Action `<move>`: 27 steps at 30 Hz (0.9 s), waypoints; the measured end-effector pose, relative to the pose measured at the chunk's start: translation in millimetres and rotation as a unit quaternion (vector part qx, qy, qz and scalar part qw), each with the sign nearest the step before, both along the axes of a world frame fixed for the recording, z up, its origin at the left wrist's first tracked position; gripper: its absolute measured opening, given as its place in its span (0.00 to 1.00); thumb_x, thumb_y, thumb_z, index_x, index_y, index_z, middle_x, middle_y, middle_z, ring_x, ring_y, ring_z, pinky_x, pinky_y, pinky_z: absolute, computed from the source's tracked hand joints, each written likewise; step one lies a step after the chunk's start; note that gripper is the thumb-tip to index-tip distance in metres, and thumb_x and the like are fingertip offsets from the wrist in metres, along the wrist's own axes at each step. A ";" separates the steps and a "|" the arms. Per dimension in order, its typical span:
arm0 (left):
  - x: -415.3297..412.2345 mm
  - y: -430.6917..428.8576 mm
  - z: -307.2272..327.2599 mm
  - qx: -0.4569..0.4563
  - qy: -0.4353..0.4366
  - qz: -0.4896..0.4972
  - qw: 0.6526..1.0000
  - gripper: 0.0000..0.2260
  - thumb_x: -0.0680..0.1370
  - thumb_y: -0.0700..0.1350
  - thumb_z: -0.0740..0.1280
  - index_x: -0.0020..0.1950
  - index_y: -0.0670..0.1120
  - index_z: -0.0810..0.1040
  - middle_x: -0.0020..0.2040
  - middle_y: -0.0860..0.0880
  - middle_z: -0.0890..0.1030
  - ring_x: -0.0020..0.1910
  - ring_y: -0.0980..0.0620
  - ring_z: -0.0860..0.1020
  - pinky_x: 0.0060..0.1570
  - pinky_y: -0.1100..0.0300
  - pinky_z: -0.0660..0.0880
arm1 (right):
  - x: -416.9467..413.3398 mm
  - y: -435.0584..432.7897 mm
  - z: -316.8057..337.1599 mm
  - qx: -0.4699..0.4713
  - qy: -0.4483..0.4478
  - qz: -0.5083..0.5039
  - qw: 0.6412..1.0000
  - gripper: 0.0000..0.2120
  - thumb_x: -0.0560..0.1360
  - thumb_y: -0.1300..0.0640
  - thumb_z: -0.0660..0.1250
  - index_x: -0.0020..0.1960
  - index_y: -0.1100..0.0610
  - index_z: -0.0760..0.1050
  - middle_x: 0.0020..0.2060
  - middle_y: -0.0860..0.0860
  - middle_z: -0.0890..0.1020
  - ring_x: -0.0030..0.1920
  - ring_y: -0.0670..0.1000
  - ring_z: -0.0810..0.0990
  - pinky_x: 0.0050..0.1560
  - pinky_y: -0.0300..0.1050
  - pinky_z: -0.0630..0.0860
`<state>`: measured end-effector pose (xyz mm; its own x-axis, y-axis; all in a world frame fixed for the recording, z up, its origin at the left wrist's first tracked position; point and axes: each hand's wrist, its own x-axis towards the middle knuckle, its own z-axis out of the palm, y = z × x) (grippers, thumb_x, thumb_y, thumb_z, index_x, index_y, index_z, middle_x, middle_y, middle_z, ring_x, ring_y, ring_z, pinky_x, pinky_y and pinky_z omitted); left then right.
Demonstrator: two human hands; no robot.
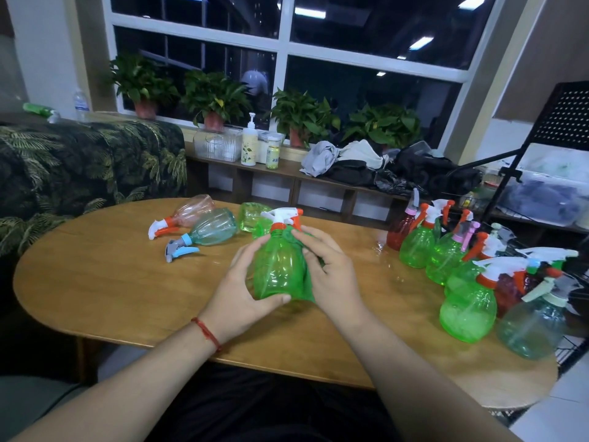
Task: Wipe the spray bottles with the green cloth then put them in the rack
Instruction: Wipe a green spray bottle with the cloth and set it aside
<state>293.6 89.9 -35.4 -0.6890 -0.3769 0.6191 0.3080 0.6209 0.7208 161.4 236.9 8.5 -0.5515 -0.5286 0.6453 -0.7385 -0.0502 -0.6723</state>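
Observation:
I hold a green spray bottle (279,266) with a white and orange trigger upright over the middle of the wooden table (127,282). My left hand (242,288) grips its left side and base. My right hand (328,269) presses the green cloth (307,283) against the bottle's right side; most of the cloth is hidden under that hand. Three bottles lie on their sides behind: a pink one (194,210), a teal one (213,231) and a green one (253,216). Several bottles (468,301) stand at the table's right end.
A black wire rack (573,355) stands at the table's right edge, its black frame rising behind. A leaf-patterned sofa (79,164) is on the left. A low shelf (287,177) under the window carries jars, clothes and potted plants.

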 end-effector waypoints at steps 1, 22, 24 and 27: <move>0.8 0.1 0.5 0.005 -0.001 -0.010 1.000 0.46 0.67 0.54 0.84 0.81 0.56 0.66 0.75 0.55 0.73 0.75 0.56 0.72 0.76 0.55 0.69 | -1.2 -0.5 1.3 -0.006 -0.016 0.000 1.000 0.21 0.85 0.68 0.63 0.69 0.49 0.84 0.69 0.41 0.80 0.73 0.42 0.75 0.79 0.49 0.70; -4.1 1.3 -0.2 0.049 -0.011 0.026 0.998 0.51 0.64 0.56 0.85 0.82 0.60 0.63 0.73 0.57 0.77 0.71 0.58 0.77 0.73 0.49 0.74 | 12.1 37.9 -15.9 0.043 0.237 0.062 0.969 0.21 0.80 0.73 0.64 0.63 0.55 0.86 0.68 0.46 0.81 0.69 0.51 0.79 0.70 0.53 0.77; -5.2 2.3 -0.4 0.057 -0.017 0.024 0.998 0.50 0.65 0.56 0.85 0.82 0.60 0.63 0.72 0.57 0.77 0.70 0.58 0.78 0.72 0.50 0.75 | 11.2 39.3 -16.2 0.043 0.247 0.058 0.966 0.21 0.81 0.72 0.64 0.64 0.54 0.85 0.69 0.45 0.80 0.70 0.50 0.79 0.70 0.52 0.77; -4.7 4.4 -1.1 0.043 -0.025 0.016 0.999 0.48 0.68 0.52 0.86 0.82 0.61 0.63 0.73 0.59 0.76 0.71 0.61 0.76 0.74 0.52 0.73 | 10.0 34.6 -10.8 0.041 0.206 0.058 0.976 0.21 0.82 0.71 0.63 0.65 0.54 0.85 0.70 0.46 0.79 0.71 0.49 0.78 0.72 0.49 0.75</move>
<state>288.9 94.3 -36.5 -0.7049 -0.4492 0.5489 0.2517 0.5651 0.7857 171.3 271.5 -2.3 -0.1870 -0.6309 0.7530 -0.9396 -0.1088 -0.3245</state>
